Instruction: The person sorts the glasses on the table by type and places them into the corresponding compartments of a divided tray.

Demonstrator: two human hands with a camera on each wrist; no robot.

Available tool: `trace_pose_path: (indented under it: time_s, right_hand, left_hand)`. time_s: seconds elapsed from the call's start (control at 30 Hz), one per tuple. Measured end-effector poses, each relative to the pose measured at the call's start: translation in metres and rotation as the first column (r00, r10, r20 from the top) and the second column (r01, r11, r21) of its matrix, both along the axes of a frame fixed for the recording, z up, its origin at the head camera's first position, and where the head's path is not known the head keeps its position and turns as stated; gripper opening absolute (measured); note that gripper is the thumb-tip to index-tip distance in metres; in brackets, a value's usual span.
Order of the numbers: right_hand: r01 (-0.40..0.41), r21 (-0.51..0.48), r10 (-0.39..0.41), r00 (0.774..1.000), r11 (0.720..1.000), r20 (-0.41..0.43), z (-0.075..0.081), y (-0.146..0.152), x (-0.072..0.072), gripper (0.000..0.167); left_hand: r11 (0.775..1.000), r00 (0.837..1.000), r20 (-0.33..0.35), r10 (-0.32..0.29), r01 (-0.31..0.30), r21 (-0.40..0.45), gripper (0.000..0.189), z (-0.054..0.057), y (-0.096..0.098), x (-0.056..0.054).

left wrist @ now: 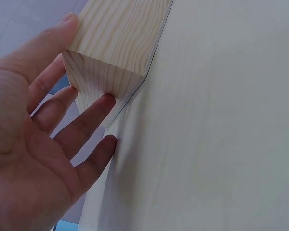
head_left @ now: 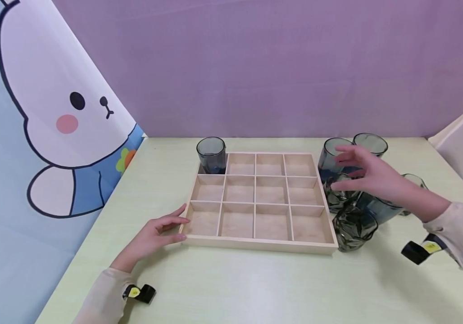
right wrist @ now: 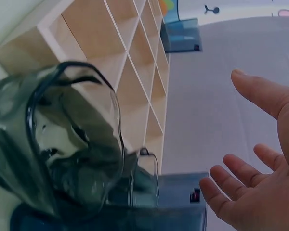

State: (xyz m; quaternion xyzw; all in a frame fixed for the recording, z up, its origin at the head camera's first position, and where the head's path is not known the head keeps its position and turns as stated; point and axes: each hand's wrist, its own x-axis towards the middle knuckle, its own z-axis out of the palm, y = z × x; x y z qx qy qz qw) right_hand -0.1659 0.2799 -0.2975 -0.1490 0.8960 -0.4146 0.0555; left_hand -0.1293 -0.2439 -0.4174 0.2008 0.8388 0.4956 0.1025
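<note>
A wooden box divided into several square compartments (head_left: 261, 245) lies on the table. In its back left compartment stands a smoky blue-grey drinking glass (head_left: 211, 156). My left hand (head_left: 154, 233) is at the box's front left corner; in the left wrist view its thumb and fingertips touch the wood with the fingers extended. Over the glasses at the box's right side hovers my right hand (head_left: 377, 177), fingers spread and holding nothing. Below it are a wavy-sided dark glass (head_left: 353, 227) and smooth glasses such as the back one (head_left: 371, 143); some are partly hidden by the hand.
The glasses cluster close along the box's right edge, and a wavy glass (right wrist: 77, 144) fills the near part of the right wrist view. Behind the pale table (head_left: 247, 288) hangs a purple cloth (head_left: 256, 67). A cloth with a cartoon animal (head_left: 53, 103) hangs at left.
</note>
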Motion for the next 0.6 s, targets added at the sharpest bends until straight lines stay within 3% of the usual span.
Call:
trace_pose_path:
  time_s: [0.4, 0.6]
  right_hand:
    - [0.108, 0.003, -0.107, 0.99, 0.994, -0.09, -0.008, 0.042, 0.004, 0.084]
    - [0.128, 0.012, -0.127, 0.989, 0.992, -0.078, -0.013, 0.063, 0.01, 0.081]
  left_hand:
    - [1.0, 1.0, 0.003, -0.006, 0.006, 0.003, 0.038, 0.0, 0.001, -0.001]
    - [1.0, 1.0, 0.006, -0.008, 0.008, 0.004, 0.039, -0.001, 0.003, -0.001]
